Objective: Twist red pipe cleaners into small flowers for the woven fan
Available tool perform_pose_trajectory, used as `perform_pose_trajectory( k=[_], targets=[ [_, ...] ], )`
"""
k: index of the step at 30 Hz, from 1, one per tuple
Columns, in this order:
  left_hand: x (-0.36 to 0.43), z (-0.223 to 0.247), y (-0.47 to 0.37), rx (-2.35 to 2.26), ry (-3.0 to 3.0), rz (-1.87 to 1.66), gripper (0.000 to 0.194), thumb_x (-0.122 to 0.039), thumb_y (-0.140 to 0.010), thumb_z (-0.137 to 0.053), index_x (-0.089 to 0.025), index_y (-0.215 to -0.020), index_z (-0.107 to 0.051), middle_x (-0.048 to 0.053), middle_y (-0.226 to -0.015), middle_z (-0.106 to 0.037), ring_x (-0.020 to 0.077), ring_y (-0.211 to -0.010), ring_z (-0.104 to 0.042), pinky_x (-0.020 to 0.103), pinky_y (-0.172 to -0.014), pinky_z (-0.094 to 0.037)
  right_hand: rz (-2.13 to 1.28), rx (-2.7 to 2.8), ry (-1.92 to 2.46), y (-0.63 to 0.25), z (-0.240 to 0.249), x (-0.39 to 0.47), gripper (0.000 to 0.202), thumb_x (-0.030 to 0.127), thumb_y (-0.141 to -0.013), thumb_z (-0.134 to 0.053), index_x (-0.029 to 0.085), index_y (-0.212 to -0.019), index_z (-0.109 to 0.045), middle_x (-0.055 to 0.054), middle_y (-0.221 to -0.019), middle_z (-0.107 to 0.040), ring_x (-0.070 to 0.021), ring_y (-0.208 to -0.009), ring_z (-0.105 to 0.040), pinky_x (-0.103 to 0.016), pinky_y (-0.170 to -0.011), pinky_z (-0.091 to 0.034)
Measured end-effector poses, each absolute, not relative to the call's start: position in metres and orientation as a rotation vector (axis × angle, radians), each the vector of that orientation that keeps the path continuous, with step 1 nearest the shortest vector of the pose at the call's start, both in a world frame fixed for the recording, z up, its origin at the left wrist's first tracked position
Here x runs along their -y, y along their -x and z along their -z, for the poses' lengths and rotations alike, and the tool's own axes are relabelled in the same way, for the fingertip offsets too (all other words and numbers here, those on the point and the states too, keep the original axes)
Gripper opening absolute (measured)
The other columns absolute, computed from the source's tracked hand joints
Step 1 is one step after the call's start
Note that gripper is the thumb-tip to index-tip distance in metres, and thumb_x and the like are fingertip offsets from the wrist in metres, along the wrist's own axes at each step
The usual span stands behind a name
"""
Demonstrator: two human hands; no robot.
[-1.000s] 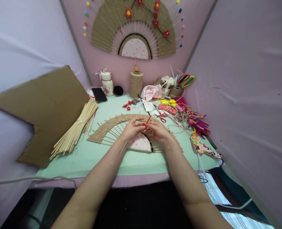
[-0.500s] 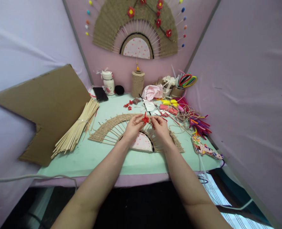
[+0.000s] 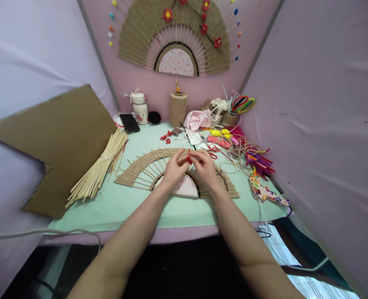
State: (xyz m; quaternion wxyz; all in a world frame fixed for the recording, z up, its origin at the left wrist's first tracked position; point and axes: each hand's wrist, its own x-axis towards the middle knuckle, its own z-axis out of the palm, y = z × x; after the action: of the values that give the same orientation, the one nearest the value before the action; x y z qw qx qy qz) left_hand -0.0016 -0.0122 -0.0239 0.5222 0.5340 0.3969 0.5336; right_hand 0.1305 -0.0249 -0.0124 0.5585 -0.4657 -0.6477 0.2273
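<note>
Between my two hands is a small red pipe-cleaner flower (image 3: 189, 159), mostly covered by fingers. My left hand (image 3: 175, 167) pinches it from the left. My right hand (image 3: 205, 164) meets it from the right, thumb and fingertips pressed onto the flower. Below them lies a woven twine fan (image 3: 140, 168) with wooden stick ribs and a half-round centre of white cloth with pink dots (image 3: 184, 187), edged in black. A few finished-looking red flowers (image 3: 168, 140) rest on the table beyond the fan.
Bundled wooden sticks (image 3: 101, 168) and cardboard (image 3: 56, 141) stand left. Behind are a phone (image 3: 129, 123), a bottle (image 3: 139, 110) and a twine spool (image 3: 178, 110). Pipe cleaners (image 3: 260, 164) and a patterned glue gun (image 3: 266, 193) lie right. A decorated fan (image 3: 134, 39) hangs on the back wall.
My right hand has moved left and closed in on the red flower, which is now largely hidden between both hands. The view has shifted slightly.
</note>
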Motion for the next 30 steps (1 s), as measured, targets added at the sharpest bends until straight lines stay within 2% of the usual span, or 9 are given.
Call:
perform_pose_trajectory(
  k=[7, 16, 22, 25, 30],
  targets=[
    [0.0151, 0.0185, 0.0040, -1.087, -1.412, -1.262, 0.056, -0.008, -0.069, -0.057, -0.016, -0.125, -0.057, 0.007, -0.094, -0.073, 0.0193, -0.085, -0.067, 0.034, -0.085, -0.049, -0.390, 1.729, 1.069, -0.1300, 0.0190, 0.0238, 0.020, 0.024, -0.088, -0.052, 0.025, -0.097, -0.070, -0.007, -0.098, -0.058, -0.0204, -0.094, -0.056, -0.036, -0.087, -0.046],
    [0.0155, 0.0200, 0.0007, -1.017, -1.257, -1.276, 0.062, -0.008, -0.067, -0.061, -0.015, -0.128, -0.050, 0.007, -0.091, -0.072, 0.0189, -0.085, -0.066, 0.033, -0.081, -0.049, -0.429, 1.705, 1.120, -0.1291, 0.0173, 0.0242, 0.011, 0.021, -0.085, -0.052, 0.021, -0.084, -0.063, -0.005, -0.088, -0.060, -0.0194, -0.086, -0.056, -0.033, -0.078, -0.046],
    [0.0187, 0.0180, 0.0019, -1.114, -1.471, -1.339, 0.044, -0.006, -0.070, -0.058, -0.020, -0.111, -0.058, 0.006, -0.095, -0.069, 0.0198, -0.090, -0.064, 0.035, -0.087, -0.047, -0.508, 1.638, 1.187, -0.1285, 0.0192, 0.0228, 0.011, 0.024, -0.082, -0.056, 0.021, -0.087, -0.064, -0.005, -0.089, -0.064, -0.0185, -0.081, -0.057, -0.032, -0.074, -0.045],
    [0.0178, 0.0191, 0.0026, -1.173, -1.565, -1.354, 0.036, -0.005, -0.071, -0.057, -0.019, -0.104, -0.059, 0.007, -0.101, -0.065, 0.0188, -0.087, -0.063, 0.034, -0.085, -0.047, -0.518, 1.616, 1.203, -0.1281, 0.0206, 0.0218, 0.011, 0.025, -0.081, -0.056, 0.020, -0.084, -0.066, -0.005, -0.085, -0.064, -0.0184, -0.079, -0.057, -0.031, -0.073, -0.044],
    [0.0164, 0.0193, 0.0030, -1.239, -1.686, -1.361, 0.012, -0.011, -0.073, -0.060, -0.019, -0.081, -0.063, 0.005, -0.086, -0.062, 0.0186, -0.080, -0.058, 0.032, -0.078, -0.046, -0.651, 1.540, 1.242, -0.1264, 0.0186, 0.0225, 0.011, 0.027, -0.080, -0.056, 0.019, -0.078, -0.065, -0.004, -0.080, -0.066, -0.0189, -0.076, -0.058, -0.032, -0.073, -0.044]
  ],
)
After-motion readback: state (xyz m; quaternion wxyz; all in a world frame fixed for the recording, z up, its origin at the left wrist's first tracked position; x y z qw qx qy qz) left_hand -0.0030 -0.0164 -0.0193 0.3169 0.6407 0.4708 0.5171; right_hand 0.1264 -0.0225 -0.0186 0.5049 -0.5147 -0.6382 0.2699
